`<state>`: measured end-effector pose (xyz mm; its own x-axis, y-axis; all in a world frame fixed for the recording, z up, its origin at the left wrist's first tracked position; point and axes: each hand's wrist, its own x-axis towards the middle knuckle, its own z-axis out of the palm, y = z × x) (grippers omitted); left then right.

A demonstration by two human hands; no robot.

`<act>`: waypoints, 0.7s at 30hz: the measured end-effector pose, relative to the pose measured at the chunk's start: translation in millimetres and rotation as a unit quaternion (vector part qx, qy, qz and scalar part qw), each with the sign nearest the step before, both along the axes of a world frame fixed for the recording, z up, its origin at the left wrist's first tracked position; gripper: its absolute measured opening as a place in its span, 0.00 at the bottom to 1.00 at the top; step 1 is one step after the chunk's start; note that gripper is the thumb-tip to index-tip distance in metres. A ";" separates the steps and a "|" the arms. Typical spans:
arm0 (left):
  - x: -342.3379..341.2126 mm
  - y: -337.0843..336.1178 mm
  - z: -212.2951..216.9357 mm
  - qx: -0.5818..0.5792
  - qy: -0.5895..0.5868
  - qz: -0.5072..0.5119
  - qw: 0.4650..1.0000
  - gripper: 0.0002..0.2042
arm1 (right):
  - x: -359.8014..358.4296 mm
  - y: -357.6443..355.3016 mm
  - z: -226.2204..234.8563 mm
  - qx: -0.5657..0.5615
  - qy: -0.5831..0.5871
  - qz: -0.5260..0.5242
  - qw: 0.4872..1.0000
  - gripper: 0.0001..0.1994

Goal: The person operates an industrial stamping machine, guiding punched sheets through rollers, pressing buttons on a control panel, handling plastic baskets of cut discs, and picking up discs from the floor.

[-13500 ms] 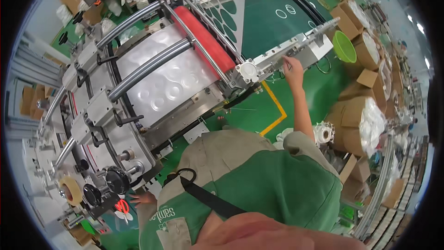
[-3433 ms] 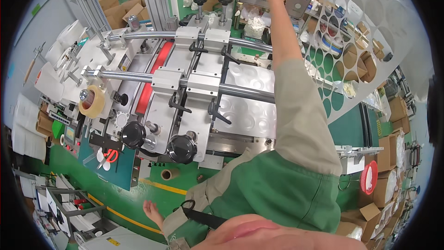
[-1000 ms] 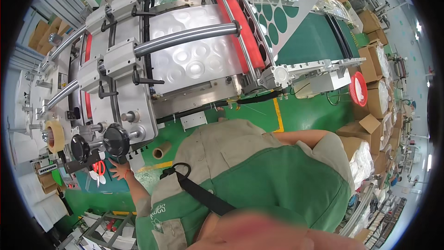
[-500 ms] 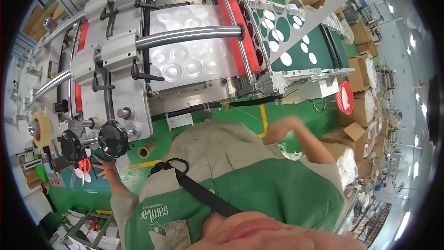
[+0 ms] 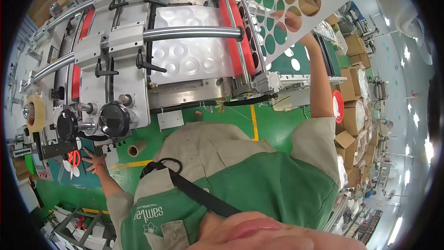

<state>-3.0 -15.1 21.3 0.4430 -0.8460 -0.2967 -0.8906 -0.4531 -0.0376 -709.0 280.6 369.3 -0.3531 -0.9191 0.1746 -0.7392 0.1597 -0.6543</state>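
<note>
My left hand (image 5: 95,160) is at the lower left with its fingers spread, beside the red-handled scissors (image 5: 74,158) on a dark green surface. It holds nothing. My right hand (image 5: 292,21) reaches up over the green conveyor belt (image 5: 301,51), behind a pale punched web (image 5: 282,49) full of round holes. The web hides most of its fingers, so their pose and anything in them cannot be made out. White discs (image 5: 296,64) lie on the belt beneath it.
A machine with steel bars (image 5: 194,32), red rollers (image 5: 236,37) and black knobs (image 5: 114,119) fills the upper left. A silvery sheet with round shapes (image 5: 192,58) runs through it. A red basket (image 5: 338,106) and cardboard boxes (image 5: 354,83) stand at the right.
My right hand has swung up and forward from near my body to behind the punched web over the belt. My left hand stays spread beside the scissors.
</note>
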 end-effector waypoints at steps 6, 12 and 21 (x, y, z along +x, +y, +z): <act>-3.7 13.3 -14.7 -0.118 -0.066 -0.026 0.990 0.50 | -3.8 18.1 31.5 -0.001 0.138 -0.093 0.986 0.09; 22.9 1.7 -36.4 -0.131 -0.197 -0.127 0.963 0.49 | -10.3 9.9 4.6 -0.141 0.072 -0.153 0.975 0.10; 19.2 12.0 -43.4 -0.119 -0.203 -0.111 0.965 0.50 | -31.2 -74.1 53.7 -0.272 0.159 -0.079 0.946 0.19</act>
<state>16.1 -3.0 -22.1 0.2813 -0.9564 0.0780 -0.9005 -0.2912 -0.3229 -740.3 206.5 423.0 -0.3286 -0.6035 0.7265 -0.9075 -0.0112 -0.4198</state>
